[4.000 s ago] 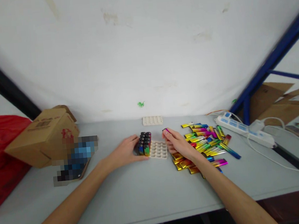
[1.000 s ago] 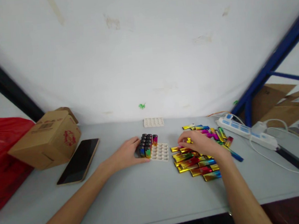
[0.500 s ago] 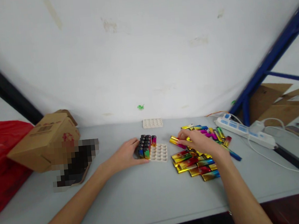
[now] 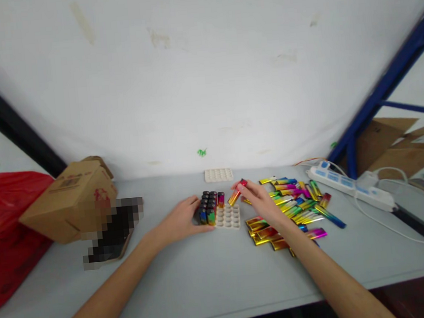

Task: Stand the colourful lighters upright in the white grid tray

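Right hand had swung from the tube pile towards the pulp-coloured moulded tray, finger and thumb pinched on a red-gold tube, tilted by the tray's far right corner; left hand, curved wide, braced the standing tubes; judged best: straighten the tube, centre it over a bare cup, lower gently.

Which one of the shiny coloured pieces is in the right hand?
The red-and-gold piece, held at a slant by the right hand. The others stand upright near the left hand or lie in the loose pile.
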A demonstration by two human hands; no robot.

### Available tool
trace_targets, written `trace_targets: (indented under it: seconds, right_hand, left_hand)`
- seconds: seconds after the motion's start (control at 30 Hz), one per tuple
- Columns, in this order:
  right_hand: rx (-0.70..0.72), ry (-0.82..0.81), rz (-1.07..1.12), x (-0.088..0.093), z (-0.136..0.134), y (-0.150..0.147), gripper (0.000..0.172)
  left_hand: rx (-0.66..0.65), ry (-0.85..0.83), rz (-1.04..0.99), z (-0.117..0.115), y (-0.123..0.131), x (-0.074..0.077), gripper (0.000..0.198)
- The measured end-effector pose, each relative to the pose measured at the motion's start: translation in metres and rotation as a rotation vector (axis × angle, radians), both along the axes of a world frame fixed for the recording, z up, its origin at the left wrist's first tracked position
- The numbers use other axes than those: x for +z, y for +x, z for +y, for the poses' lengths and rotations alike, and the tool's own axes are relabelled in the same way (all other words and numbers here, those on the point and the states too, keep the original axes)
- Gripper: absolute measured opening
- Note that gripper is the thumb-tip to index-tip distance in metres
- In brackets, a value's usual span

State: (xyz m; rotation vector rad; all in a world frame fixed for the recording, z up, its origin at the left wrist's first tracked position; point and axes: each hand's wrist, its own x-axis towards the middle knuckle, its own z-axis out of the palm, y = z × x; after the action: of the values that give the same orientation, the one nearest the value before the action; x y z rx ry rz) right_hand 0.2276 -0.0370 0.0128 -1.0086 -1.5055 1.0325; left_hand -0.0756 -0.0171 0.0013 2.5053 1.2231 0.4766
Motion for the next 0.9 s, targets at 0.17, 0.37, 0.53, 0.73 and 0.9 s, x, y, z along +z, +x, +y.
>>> trace_targets:
  seconds: [0.17,0.37,0.53,0.73,0.9]
  right_hand:
    - [0.205,-0.210,0.242,0.001,-0.010,-0.011,0.067]
    - [0.163,-0.291,0.284,0.007,-0.016,-0.022,0.070]
    - [0.136,-0.310,0.247,0.006,-0.016,-0.026,0.069]
    - [0.089,-0.295,0.054,0.007,-0.017,-0.026,0.063]
    - [-0.081,-0.032,-0.253,0.009,-0.020,-0.027,0.069]
  left_hand:
    - [-0.020,-0.044,-0.015,0.002,-0.002,-0.003,0.063]
    - [-0.018,-0.042,-0.010,0.004,-0.002,-0.006,0.065]
    - [-0.025,-0.057,-0.027,0.003,-0.003,-0.005,0.068]
    - [-0.016,-0.071,-0.019,0.002,-0.003,-0.004,0.067]
    - [-0.026,-0.067,-0.032,0.001,-0.004,-0.002,0.066]
